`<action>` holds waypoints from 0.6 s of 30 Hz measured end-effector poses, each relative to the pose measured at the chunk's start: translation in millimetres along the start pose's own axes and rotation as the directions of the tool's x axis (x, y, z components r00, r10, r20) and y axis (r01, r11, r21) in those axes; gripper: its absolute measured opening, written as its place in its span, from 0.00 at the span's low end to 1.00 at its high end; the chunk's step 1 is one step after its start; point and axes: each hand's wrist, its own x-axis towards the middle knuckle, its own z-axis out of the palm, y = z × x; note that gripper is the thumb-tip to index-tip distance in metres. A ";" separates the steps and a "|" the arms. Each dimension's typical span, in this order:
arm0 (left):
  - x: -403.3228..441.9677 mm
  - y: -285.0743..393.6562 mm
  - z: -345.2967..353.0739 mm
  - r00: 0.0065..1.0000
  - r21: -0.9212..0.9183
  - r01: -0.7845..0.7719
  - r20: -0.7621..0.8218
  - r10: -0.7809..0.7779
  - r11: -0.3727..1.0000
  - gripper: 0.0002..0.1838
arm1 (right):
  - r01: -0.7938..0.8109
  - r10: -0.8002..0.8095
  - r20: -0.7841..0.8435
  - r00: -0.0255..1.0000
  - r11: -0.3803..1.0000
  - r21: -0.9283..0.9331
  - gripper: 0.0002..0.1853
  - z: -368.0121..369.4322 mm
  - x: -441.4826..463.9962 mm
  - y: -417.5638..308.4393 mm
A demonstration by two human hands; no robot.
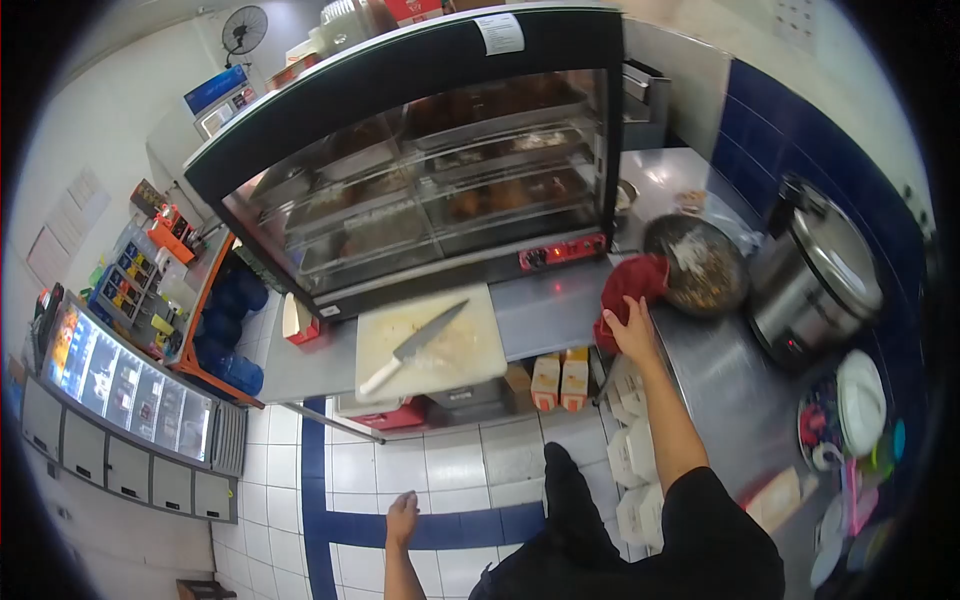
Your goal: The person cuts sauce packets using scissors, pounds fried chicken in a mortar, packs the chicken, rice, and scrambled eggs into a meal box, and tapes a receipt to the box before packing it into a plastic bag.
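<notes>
My right hand (630, 328) reaches over the counter at the right, fingers spread, laid against a crumpled red cloth (632, 285). I cannot tell whether the fingertips press into it. Touching the cloth is a dark round pan (735, 255) with brown crumbly food and something whitish inside. Low over the floor hangs my left hand (402, 518), its fingers loosely curled and nothing visible in them. A large knife (425, 335) with a white handle rests on a pale cutting board (470, 345) in front of the glass display cabinet.
The heated display cabinet (400, 180) holds several trays of food. Beyond the pan stands a steel cooker (820, 275). White food boxes (635, 455) are stacked beside the counter, and bowls and lids (860, 405) crowd its right end. A lit drinks fridge (130, 375) is at far left.
</notes>
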 end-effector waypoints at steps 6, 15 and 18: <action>17.1 22.4 60.0 0.886 0.021 0.457 0.077 -0.457 0.889 0.28 | -0.257 0.263 0.002 0.965 0.945 -0.205 0.40 99.3 165.8 67.2; -18.6 12.0 126.8 0.728 0.089 0.678 0.052 -0.683 0.730 0.24 | 0.296 -0.105 0.531 0.841 0.910 -0.290 0.30 138.7 153.5 54.2; 5.0 -18.5 146.4 0.819 0.206 0.548 0.065 -0.570 0.811 0.29 | 0.480 -0.319 0.611 0.725 0.869 -0.116 0.30 154.4 133.3 -39.9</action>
